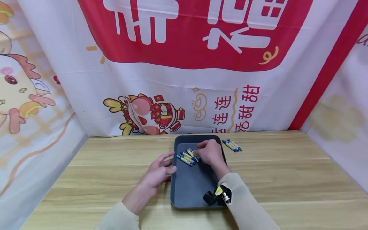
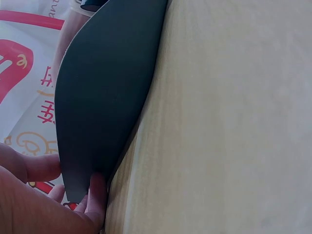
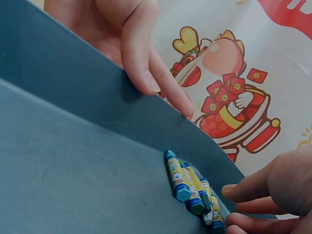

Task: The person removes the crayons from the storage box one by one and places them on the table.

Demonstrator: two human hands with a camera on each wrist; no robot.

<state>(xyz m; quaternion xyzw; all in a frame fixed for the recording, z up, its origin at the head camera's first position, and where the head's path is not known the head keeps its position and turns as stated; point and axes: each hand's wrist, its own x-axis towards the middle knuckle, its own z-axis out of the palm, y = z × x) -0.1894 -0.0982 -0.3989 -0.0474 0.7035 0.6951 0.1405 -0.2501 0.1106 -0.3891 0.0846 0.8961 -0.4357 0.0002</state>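
Gripping the left wall of a dark grey tray (image 1: 191,187), the left hand (image 1: 156,172) in the head view had its thumb (image 1: 171,170) at the rim and its fingers bent along the outer side. Over the tray's far end, the right hand (image 1: 211,153) reached in from the right, its fingers angled down beside a small cluster of yellow-labelled crayons (image 1: 185,160). These lay slanting on the tray's floor, near the far left corner. A second group of crayons (image 1: 230,146) lay on the wooden bench (image 1: 115,172), just beyond the tray's right edge. A black device (image 1: 210,198) sat at the right wrist, by the cuff of a beige sleeve (image 1: 244,198), and a printed cloth (image 1: 187,80) hung behind the bench.

In the left wrist view, the thumb reached the tray's rim while a finger lay against the dark outer face.

In the right wrist view, the left hand's thumb lapped over the rim. Below, blue, green and white crayons lay bunched near the foot of the wall. The right hand's thumb and fingers were slightly bent and parted, with no crayon visible between them; the tips were right beside the nearest crayons, and whether they touched could not be told.
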